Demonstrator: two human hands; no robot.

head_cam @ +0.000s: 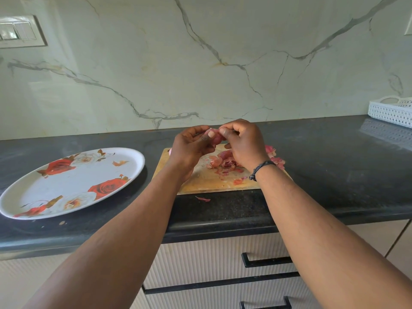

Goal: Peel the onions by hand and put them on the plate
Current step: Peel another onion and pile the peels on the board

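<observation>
While both hands are raised above the board, the small pink-red onion (215, 139) sits between them, held in the air over the far edge of the pale wooden cutting board (209, 179).

Left hand (193, 145) — fingers and thumb curled round the onion from the left side, gripping it. Right hand (242, 143) — fingers bent, thumb and forefinger pinching at the top of the same onion; whether they hold skin or the bulb itself cannot be told. A dark braided wristband (260, 169) circles the right wrist.

Cutting board: lies flat on the black speckled stone counter (334, 175), near its front edge. On it, beneath the hands, a heap of pink papery onion skins (225, 163); more skins (276, 158) spill past the board's right edge. One loose red scrap of skin (203, 199) lies on the counter just in front of the board.

Oval white plate with red rose print (73, 184): on the counter left of the board, apart from it, no onion on it.

White perforated plastic tray (391, 112): far right, against the grey-veined marble wall (200, 63).
</observation>
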